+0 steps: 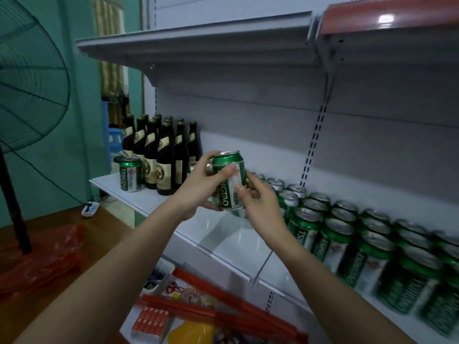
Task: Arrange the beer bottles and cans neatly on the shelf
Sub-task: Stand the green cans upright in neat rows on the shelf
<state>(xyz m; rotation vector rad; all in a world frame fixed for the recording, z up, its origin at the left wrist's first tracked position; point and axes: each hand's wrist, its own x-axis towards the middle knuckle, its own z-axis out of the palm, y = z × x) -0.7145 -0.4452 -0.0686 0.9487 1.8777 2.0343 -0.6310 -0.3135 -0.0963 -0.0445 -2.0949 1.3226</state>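
Green can (229, 181) gripped by both hands' curled fingers (224, 170).

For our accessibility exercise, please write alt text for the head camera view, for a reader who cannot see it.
Both hands, left hand and right hand, hold one green can above a white shelf. Rows of matching cans stand to the right; dark beer bottles and a lone can stand to the left.

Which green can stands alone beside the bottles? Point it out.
The green can at the shelf's left end, in front of the brown bottles; the other cans are grouped rightward or held.
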